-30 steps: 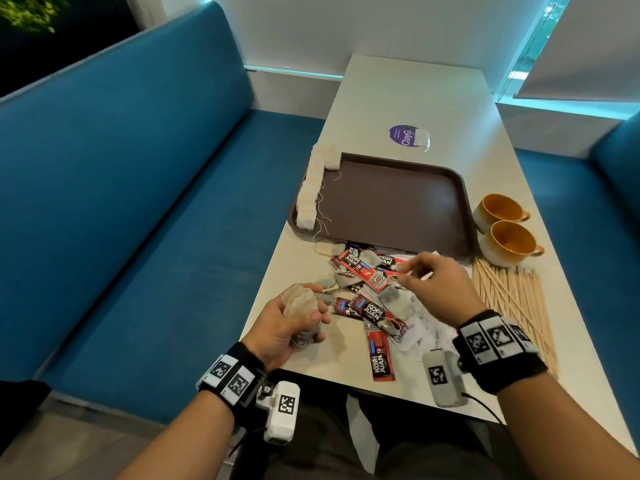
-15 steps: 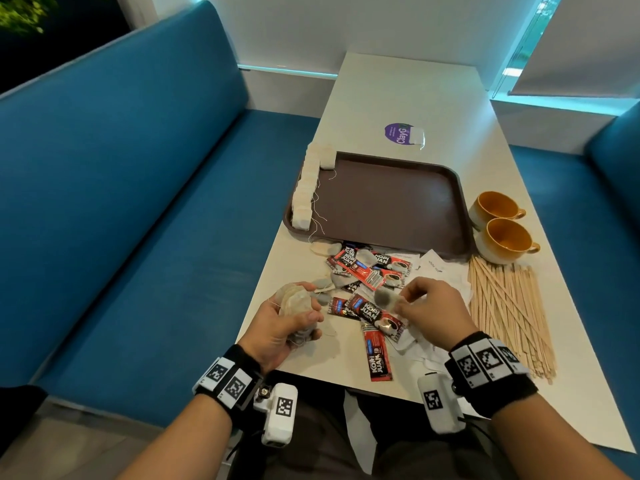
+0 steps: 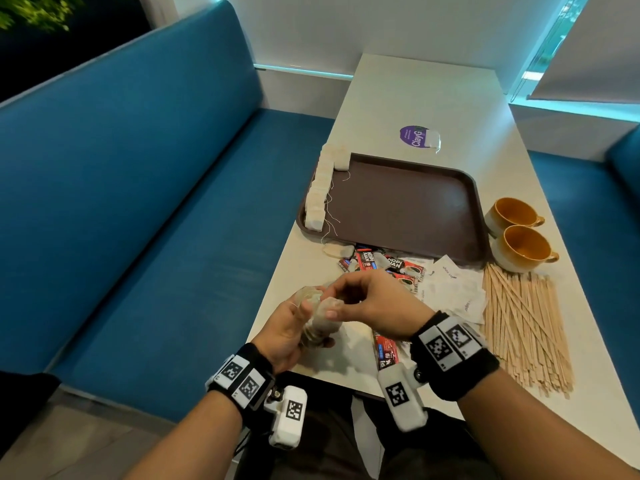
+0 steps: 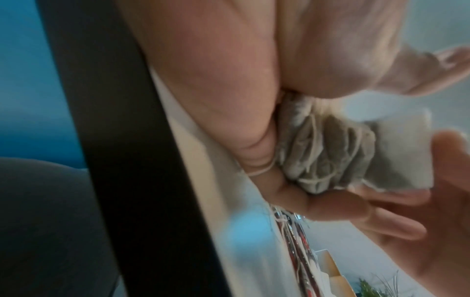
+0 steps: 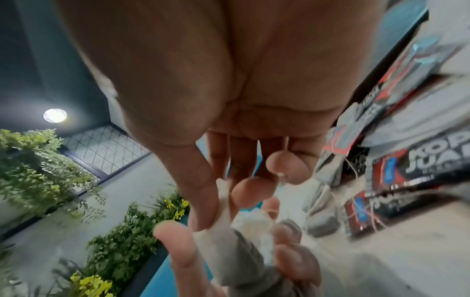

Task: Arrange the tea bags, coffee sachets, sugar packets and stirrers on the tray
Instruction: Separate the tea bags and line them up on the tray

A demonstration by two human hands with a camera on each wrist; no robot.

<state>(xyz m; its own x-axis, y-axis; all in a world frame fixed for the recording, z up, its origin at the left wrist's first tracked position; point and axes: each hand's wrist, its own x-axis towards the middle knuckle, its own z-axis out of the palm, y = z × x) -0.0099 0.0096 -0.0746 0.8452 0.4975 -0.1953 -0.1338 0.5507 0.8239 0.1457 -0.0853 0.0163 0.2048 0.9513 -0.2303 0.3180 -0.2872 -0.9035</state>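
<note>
The left hand is curled round a bunch of tea bags at the lower centre of the head view, over the near edge of the counter. The right hand pinches one more tea bag against that bunch, thumb and fingertip closed on it.

The strings are the likely trouble: in the left wrist view they loop among the bags and over a finger, so a bag may drag its neighbours out, or one may slip off the counter edge. The bunch stands roughly upright in the grip, long axis running up the frame.

The tray sits in the centre, with a row of tea bags along its left rim.
</note>
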